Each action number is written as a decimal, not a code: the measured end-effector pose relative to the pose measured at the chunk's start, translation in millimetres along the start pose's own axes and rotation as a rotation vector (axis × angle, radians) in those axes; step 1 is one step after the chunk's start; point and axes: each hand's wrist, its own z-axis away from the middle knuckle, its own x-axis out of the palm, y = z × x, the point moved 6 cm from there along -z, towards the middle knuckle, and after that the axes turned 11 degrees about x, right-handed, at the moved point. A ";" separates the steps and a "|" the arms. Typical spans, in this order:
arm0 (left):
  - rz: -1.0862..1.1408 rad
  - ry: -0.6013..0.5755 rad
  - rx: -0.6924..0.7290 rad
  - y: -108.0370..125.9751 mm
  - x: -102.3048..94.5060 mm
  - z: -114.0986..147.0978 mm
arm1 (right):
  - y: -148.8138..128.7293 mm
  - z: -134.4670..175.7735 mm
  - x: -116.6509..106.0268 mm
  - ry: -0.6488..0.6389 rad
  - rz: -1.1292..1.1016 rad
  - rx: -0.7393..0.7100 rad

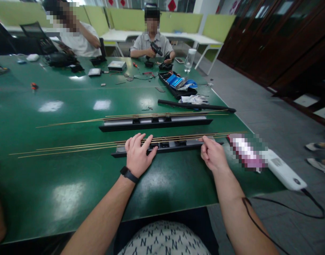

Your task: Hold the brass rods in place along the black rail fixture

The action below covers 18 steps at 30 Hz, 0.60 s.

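Note:
Directly before me lies a long black and silver rail point(191, 145) with dark blocks set along its channel. Several thin brass-coloured rods point(72, 146) run lengthwise over it and stick out well past its left end. My left hand point(139, 150) rests on the rail and rods with its fingers spread. At the rail's right end my right hand point(212, 150) is closed, thumb and index finger pinched near the rods; what is between them is too small to make out. Parallel behind it sits a second such rail point(157, 124), with more thin rods point(120, 116) across its top.
Behind the rails lie a black bar point(194, 105), white gloves point(195, 100) and a black tray point(173, 86) with blue items. A pink-and-white packet point(244, 150) and a white corded device point(286, 170) are at right. Across the green table point(93, 194), a person point(152, 46) holds a power drill point(156, 49).

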 end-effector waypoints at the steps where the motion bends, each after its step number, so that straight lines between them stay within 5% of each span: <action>1: -0.003 0.000 0.000 0.1 0.0 0.0 | 0.2 -0.4 0.0 -0.003 0.003 -0.003; 18: -0.013 0.001 0.000 1.1 -0.7 -0.2 | 1.7 -1.7 1.1 -0.004 0.010 0.009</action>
